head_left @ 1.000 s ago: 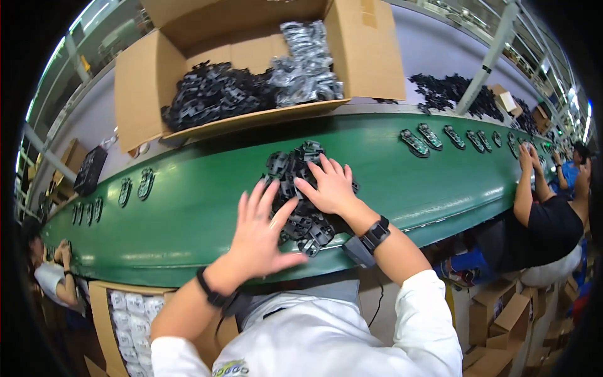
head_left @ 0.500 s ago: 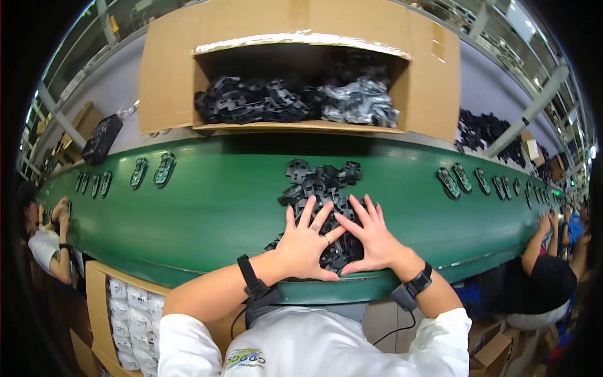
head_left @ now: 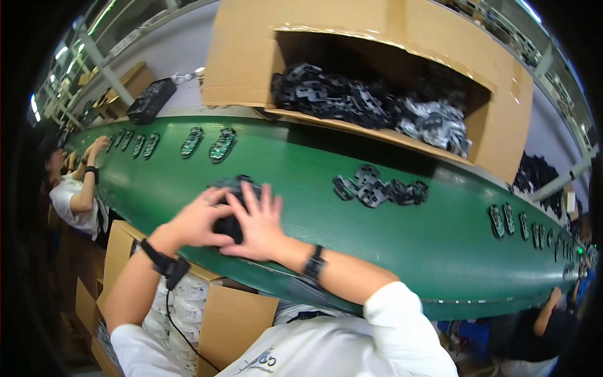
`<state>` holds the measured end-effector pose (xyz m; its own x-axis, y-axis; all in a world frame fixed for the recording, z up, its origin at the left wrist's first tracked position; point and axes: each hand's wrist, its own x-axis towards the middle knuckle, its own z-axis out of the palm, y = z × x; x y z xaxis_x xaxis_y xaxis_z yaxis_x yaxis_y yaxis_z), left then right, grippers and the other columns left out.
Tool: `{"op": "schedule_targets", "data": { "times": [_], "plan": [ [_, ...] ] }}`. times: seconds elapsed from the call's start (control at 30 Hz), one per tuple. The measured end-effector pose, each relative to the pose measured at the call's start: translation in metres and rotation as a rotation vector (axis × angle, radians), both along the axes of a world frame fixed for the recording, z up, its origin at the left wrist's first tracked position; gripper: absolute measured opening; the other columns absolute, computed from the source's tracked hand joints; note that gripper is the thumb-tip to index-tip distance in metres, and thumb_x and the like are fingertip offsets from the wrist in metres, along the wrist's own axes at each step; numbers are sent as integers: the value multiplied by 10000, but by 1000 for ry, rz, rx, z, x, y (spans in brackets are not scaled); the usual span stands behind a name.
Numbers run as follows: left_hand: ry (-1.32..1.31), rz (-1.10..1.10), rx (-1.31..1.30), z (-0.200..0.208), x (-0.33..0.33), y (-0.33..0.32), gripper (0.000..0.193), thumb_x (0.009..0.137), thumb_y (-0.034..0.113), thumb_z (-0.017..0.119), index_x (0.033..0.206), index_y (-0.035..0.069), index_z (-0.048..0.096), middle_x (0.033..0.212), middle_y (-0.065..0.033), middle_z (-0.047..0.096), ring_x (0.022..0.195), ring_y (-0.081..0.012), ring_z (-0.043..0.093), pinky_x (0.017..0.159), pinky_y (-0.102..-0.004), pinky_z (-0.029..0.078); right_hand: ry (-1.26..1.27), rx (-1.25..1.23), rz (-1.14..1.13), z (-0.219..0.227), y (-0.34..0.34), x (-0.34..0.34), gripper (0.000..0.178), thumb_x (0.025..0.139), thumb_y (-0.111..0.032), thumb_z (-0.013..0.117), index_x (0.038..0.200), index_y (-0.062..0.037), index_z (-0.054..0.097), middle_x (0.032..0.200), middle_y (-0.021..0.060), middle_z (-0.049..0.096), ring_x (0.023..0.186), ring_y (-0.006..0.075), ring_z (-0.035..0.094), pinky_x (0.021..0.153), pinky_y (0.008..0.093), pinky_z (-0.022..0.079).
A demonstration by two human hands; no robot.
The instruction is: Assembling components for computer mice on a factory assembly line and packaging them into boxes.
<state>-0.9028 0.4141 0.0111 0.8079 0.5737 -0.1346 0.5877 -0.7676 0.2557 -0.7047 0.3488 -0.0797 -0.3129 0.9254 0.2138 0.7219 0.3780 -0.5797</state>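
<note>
On the green worktop (head_left: pixel 326 235), a black pile (head_left: pixel 231 229) is flanked by the curved left hand (head_left: pixel 200 221) — grip indiscernible — and the spread-fingered right hand (head_left: pixel 260 230), nearer the sideways-stretched black cluster (head_left: pixel 372 192) lying rightward.

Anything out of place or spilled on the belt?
Mildly: a jumbled clump of black parts lies loose on the green belt, apart from the blurred dark pile between the left hand and right hand. Nearby circuit boards sit spaced out. No damage visible.
</note>
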Motion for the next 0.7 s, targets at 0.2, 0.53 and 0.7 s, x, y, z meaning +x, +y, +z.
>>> {"op": "schedule_targets", "data": {
  "times": [0.2,0.53,0.7],
  "plan": [
    [68,407,362,10,-46,22,682,834,385,809,1379,30,604,1466,-276,536,1290,-451,567,1086,-478,473,-61,281,-10,27,11,43,1096,750,-725,744,1597,-141,366,1677,239,207,1519,577,84,1118,806,123],
    [-1013,-216,-1083,132,118,-147,899,1052,669,258,1397,-111,543,1359,-323,607,1258,-472,587,1073,-578,442,-223,-124,-594,10,-53,349,993,806,-677,730,1628,-303,317,1642,300,276,1545,489,187,1176,742,104],
    [-931,-392,-1141,107,150,-123,886,1040,662,293,1389,-111,548,1351,-321,610,1251,-468,590,1070,-573,444,-222,26,-437,-10,-43,300,1089,713,-659,814,1628,-343,316,1691,223,208,1546,510,164,1158,768,130]
  ]
}}
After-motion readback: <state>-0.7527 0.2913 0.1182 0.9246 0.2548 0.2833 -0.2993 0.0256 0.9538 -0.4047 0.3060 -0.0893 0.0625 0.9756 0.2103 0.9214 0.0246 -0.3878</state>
